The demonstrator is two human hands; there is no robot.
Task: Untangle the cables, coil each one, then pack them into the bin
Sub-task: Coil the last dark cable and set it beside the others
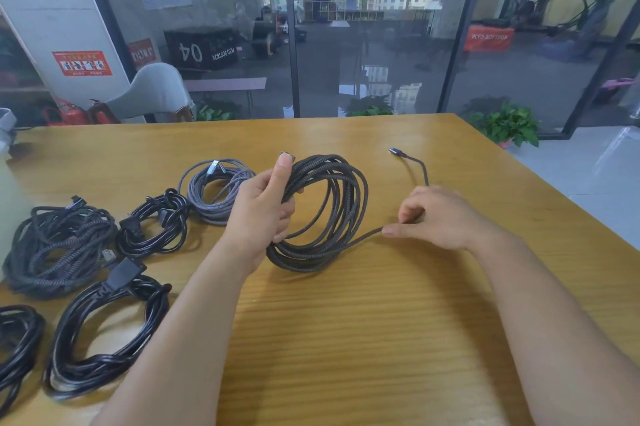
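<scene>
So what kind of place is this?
Probably a gym's office corner: a wooden table by glass walls, with plyo soft boxes and exercise machines beyond.

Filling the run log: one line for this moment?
left hand: grips braided cable coil | right hand: pinches loose tail | bin: unseen

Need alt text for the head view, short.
Left hand grips a dark braided coil upright on a wooden table, while the right hand pinches its loose tail. Five coiled cables lie to the left, the nearest grey.
</scene>
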